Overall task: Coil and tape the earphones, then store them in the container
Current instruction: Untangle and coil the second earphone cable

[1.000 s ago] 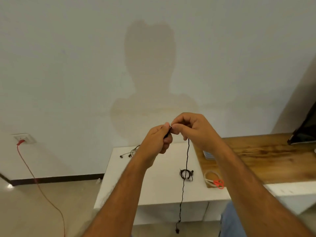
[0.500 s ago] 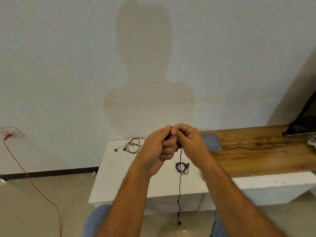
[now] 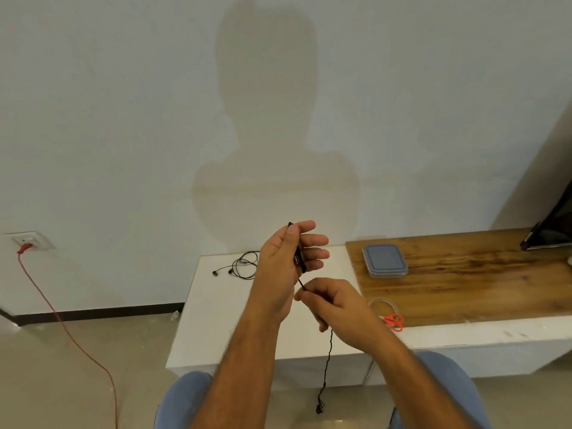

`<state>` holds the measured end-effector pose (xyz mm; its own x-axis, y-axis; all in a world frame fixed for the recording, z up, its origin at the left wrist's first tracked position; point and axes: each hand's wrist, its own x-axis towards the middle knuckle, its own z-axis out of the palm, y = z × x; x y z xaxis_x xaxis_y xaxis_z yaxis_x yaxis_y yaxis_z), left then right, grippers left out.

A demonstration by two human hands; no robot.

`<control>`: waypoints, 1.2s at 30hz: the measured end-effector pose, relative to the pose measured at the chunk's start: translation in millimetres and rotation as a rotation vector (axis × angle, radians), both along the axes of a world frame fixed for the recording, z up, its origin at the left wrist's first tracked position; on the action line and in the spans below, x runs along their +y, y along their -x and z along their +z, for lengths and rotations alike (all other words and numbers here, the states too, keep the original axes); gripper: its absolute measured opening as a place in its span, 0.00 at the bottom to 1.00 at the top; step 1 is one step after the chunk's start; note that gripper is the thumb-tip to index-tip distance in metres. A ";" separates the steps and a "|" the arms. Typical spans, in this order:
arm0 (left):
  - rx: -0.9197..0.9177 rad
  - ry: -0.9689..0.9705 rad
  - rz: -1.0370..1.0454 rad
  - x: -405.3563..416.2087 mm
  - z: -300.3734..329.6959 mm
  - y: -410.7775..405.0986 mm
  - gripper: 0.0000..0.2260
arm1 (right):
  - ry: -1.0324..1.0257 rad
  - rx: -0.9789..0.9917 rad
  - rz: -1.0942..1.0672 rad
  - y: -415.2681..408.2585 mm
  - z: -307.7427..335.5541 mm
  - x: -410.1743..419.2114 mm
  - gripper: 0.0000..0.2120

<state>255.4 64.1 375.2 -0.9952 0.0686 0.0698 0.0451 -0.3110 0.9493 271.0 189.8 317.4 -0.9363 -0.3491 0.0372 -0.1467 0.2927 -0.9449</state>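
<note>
My left hand [image 3: 286, 263] is raised over the white table [image 3: 216, 320], fingers fairly straight, with the thumb pinning the top end of a black earphone cable [image 3: 325, 363] against them. My right hand [image 3: 331, 305] is just below and pinches the same cable, which runs taut between the hands. The rest of the cable hangs down past the table's front edge to its plug end near the floor. A second black pair of earphones [image 3: 240, 265] lies loosely looped at the back of the white table. The clear container with a blue-grey lid [image 3: 384, 261] sits on the wooden top [image 3: 464, 274].
A clear tape roll [image 3: 382, 305] and red scissors [image 3: 394, 322] lie at the wooden top's near left corner. A dark screen [image 3: 554, 230] leans at far right. A red cord [image 3: 62, 320] runs from the wall socket [image 3: 29, 241] across the floor.
My hands were pressed together on the cable; the right hand has slid down and away from the left. The left hand's fingers have spread out and the cable is stretched between the hands.
</note>
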 end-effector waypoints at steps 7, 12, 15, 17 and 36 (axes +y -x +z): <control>-0.009 0.280 0.039 -9.2 -15.5 -5.3 0.14 | -0.170 0.152 -0.055 -3.0 20.9 21.0 0.06; -0.058 0.443 -0.064 -6.1 -15.1 -12.9 0.16 | -0.200 0.328 -0.083 5.8 43.1 24.4 0.06; -0.061 0.462 -0.115 -3.8 -11.9 -17.8 0.17 | -0.141 0.399 -0.081 12.6 50.1 26.5 0.07; -0.099 0.371 -0.150 -4.5 -9.8 -20.5 0.17 | -0.084 0.412 -0.097 16.6 51.2 25.9 0.08; -0.110 0.008 -0.169 -1.3 7.1 -20.4 0.14 | 0.331 -0.011 -0.069 -5.9 4.1 -2.9 0.18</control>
